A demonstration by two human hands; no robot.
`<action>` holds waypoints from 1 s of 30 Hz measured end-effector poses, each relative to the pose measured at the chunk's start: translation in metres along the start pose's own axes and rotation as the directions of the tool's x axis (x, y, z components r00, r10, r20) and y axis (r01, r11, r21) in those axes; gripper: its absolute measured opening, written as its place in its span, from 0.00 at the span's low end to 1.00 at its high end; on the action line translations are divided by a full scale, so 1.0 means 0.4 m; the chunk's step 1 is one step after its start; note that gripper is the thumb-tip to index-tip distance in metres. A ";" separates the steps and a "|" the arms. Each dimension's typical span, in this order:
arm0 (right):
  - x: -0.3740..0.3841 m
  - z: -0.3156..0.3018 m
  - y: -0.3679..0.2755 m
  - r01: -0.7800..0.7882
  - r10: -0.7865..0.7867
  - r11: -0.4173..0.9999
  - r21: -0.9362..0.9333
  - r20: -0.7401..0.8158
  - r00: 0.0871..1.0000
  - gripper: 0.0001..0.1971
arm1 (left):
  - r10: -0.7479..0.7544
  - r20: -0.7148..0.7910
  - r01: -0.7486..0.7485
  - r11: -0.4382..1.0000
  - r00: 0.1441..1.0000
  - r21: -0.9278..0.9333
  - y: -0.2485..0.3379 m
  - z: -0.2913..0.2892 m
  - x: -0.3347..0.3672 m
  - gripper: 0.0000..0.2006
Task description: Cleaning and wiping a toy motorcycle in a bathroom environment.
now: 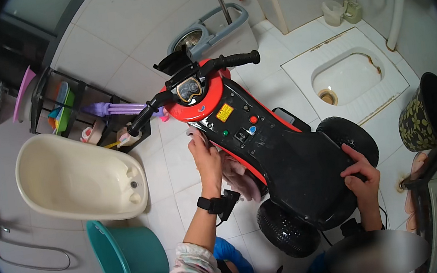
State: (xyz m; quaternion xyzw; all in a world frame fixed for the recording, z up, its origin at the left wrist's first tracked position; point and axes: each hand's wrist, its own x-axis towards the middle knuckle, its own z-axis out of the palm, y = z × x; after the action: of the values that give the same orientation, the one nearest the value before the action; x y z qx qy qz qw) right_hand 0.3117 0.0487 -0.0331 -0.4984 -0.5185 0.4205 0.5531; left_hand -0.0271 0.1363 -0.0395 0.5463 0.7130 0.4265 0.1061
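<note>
Held a greyish-pink cloth point(238, 176) in the left hand point(206, 159), with bent fingers gathered around it, at the left side of a black-and-red toy motorbike point(306, 180). Let part of the cloth hang below the knuckles, close beside the toy. Rested the right hand point(362, 176) on the rear right edge of the seat, near a rear wheel point(350, 137), with thumb and fingers loosely spread; could not tell any firm grip there. Had the toy standing mid-view on white floor tiles point(159, 184), with the handlebar point(233, 60) toward the upper left. Saw a cream baby bath point(65, 177) and a teal bucket point(147, 260) to the left, a squat toilet point(350, 77) to the upper right.
</note>
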 end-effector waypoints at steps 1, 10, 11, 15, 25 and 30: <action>0.001 0.000 0.001 -0.002 0.002 1.000 -0.002 -0.003 1.000 0.06 | 0.000 0.004 0.000 1.000 1.000 -0.002 -0.010 0.009 -0.009 0.33; 0.003 -0.002 0.005 -0.028 0.028 1.000 0.011 0.005 1.000 0.06 | 0.278 0.145 -0.302 0.935 0.950 0.186 -0.022 -0.068 -0.027 0.30; -0.001 -0.009 0.008 -0.047 0.047 0.999 -0.004 0.000 0.999 0.06 | 0.271 0.093 -0.285 0.929 0.958 0.235 0.011 -0.054 -0.002 0.29; -0.006 -0.011 0.003 -0.017 0.017 1.000 -0.013 0.002 1.000 0.06 | 0.297 0.228 -0.374 0.769 0.927 0.518 0.108 -0.025 0.027 0.25; 0.003 -0.003 0.000 -0.013 0.013 1.000 -0.016 0.004 1.000 0.07 | 0.388 0.435 -0.582 0.512 0.813 0.632 0.175 0.038 0.135 0.18; -0.002 -0.015 0.009 -0.032 0.032 0.999 -0.008 0.008 0.999 0.07 | 0.539 0.570 -0.784 0.416 0.621 0.461 0.139 0.010 0.067 0.23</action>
State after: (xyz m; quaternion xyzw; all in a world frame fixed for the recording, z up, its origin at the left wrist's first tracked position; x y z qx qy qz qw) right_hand 0.3177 0.0478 -0.0367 -0.5069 -0.5145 0.4294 0.5422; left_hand 0.0035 0.1638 0.0069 0.8470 0.5048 0.0435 -0.1608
